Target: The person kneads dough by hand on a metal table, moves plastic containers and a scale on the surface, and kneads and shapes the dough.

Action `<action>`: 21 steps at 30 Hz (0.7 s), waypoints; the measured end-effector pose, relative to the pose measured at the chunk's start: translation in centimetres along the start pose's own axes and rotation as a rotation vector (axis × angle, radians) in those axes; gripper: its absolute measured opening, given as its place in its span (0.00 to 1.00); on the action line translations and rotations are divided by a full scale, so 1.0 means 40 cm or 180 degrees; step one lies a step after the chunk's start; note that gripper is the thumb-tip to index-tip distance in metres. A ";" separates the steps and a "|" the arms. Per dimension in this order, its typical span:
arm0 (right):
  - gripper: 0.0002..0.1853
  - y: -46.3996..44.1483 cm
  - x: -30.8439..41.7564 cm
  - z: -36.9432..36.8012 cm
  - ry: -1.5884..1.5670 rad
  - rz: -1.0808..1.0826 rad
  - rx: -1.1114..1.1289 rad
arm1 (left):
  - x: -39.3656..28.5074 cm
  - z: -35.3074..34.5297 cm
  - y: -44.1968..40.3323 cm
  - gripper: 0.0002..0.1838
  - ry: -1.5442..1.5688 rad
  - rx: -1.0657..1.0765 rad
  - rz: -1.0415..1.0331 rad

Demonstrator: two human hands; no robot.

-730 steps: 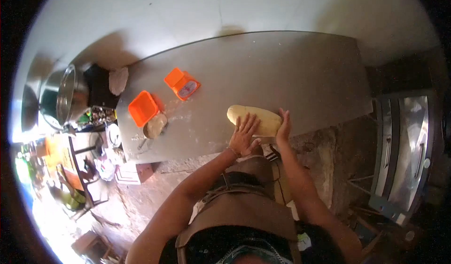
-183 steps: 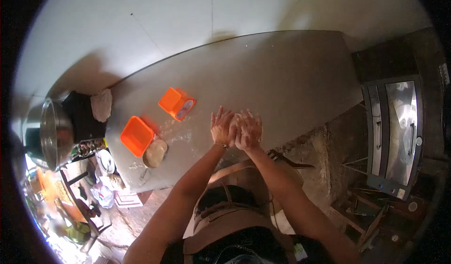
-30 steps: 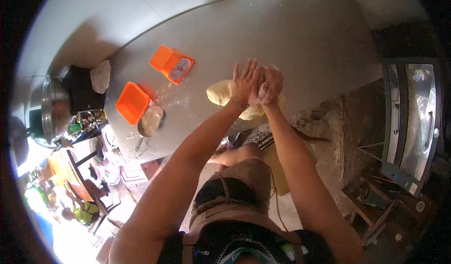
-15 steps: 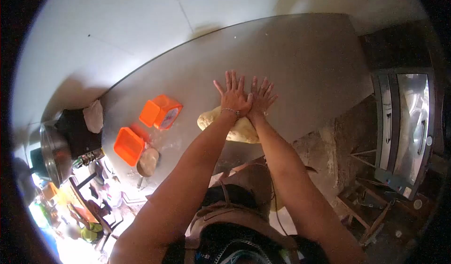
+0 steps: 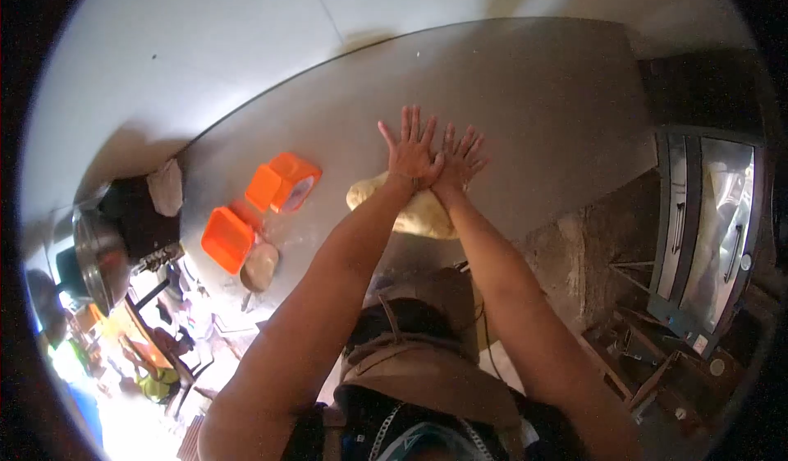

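A pale yellow lump of dough point(image 5: 427, 217) lies on the grey table point(image 5: 542, 108), partly covered by my wrists and forearms. My left hand point(image 5: 412, 155) presses on its far side with the heel of the palm, fingers spread and stretched away from me. Beside it, my right hand point(image 5: 460, 162) presses down the same way, its fingers also apart. The two hands touch at the thumbs. Neither hand grips anything. The underside of the palms, where they meet the dough, is hidden.
Left on the table are an orange kitchen scale point(image 5: 283, 183), an orange tray point(image 5: 227, 239) and a round metal pan point(image 5: 260, 267) with a handle. A large metal bowl point(image 5: 103, 256) stands farther left. At right is an oven-like cabinet point(image 5: 710, 231) with glass doors. A wall borders the table's far edge.
Both hands have pushed slightly farther forward over the dough, staying side by side with fingers spread. The camera view has shifted a little; the scale, tray and pan keep their places.
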State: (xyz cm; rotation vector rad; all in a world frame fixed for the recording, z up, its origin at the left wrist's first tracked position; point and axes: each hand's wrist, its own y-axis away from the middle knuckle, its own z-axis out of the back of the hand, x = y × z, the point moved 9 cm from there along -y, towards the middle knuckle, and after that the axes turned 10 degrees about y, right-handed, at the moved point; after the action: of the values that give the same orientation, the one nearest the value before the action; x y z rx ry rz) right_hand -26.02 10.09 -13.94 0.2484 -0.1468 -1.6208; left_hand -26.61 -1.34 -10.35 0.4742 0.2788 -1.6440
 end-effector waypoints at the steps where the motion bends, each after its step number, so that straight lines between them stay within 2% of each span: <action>1: 0.53 0.011 -0.010 0.007 -0.0027 -0.0002 -0.0025 | -0.006 0.020 -0.007 0.44 -0.0117 -0.0121 -0.0081; 2: 0.52 -0.017 -0.017 -0.006 -0.0098 0.0153 0.0228 | -0.001 0.045 -0.035 0.44 -0.0162 -0.0207 -0.0136; 4: 0.47 -0.022 -0.097 -0.005 -0.0626 0.0328 0.0583 | 0.025 -0.001 -0.015 0.39 0.0100 0.0676 0.0050; 5: 0.44 -0.023 -0.168 0.013 -0.1086 0.0387 0.0630 | 0.043 0.071 0.010 0.38 0.0621 0.0949 0.0393; 6: 0.43 -0.016 -0.303 0.012 -0.1296 -0.0092 0.0160 | 0.075 0.163 0.028 0.37 0.1132 0.1170 0.0734; 8: 0.43 0.068 -0.389 -0.093 -0.1534 -0.0557 -0.0322 | 0.169 0.312 0.129 0.36 0.1129 -0.0214 0.0640; 10: 0.46 0.211 -0.434 -0.157 -0.0666 -0.1593 -0.1288 | 0.334 0.189 0.229 0.37 0.0979 0.0114 0.1224; 11: 0.46 0.260 -0.398 -0.139 -0.0684 -0.1592 -0.1301 | 0.371 0.105 0.278 0.37 0.1509 -0.0080 0.1330; 12: 0.48 0.296 -0.333 -0.128 -0.1523 -0.1345 -0.1053 | 0.385 0.049 0.328 0.37 0.2049 -0.0283 0.1441; 13: 0.49 0.307 -0.279 -0.119 -0.2361 -0.1076 -0.0801 | 0.361 0.065 0.357 0.34 0.2139 -0.0505 0.1582; 14: 0.49 0.308 -0.276 -0.112 -0.2389 -0.1087 -0.0846 | 0.329 0.100 0.369 0.34 0.2126 -0.0522 0.1533; 16: 0.41 0.324 -0.276 -0.128 -0.1934 -0.0800 -0.0651 | 0.217 0.195 0.402 0.29 0.2383 -0.0585 0.1110; 17: 0.41 0.338 -0.289 -0.101 -0.1917 -0.0833 -0.0668 | 0.161 0.243 0.409 0.26 0.2578 -0.0718 0.0958; 18: 0.41 0.357 -0.303 -0.057 -0.2765 -0.0954 -0.0698 | 0.113 0.255 0.417 0.26 0.2596 -0.0699 0.0945; 19: 0.42 0.373 -0.300 -0.015 -0.3620 -0.1054 -0.0726 | 0.046 0.277 0.416 0.25 0.2603 -0.0804 0.0542; 20: 0.42 0.382 -0.286 0.021 -0.3610 -0.1042 -0.0743 | -0.020 0.305 0.414 0.24 0.2603 -0.0928 0.0140; 21: 0.42 0.395 -0.256 0.070 -0.3542 -0.0684 -0.0863 | -0.088 0.308 0.406 0.22 0.2470 -0.0622 -0.0055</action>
State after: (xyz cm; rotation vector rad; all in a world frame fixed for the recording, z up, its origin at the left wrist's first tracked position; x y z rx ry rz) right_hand -10.90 19.07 -6.63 -0.8984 -0.7539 -1.8058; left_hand -12.06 -5.88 3.66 0.9471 1.0070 -1.3668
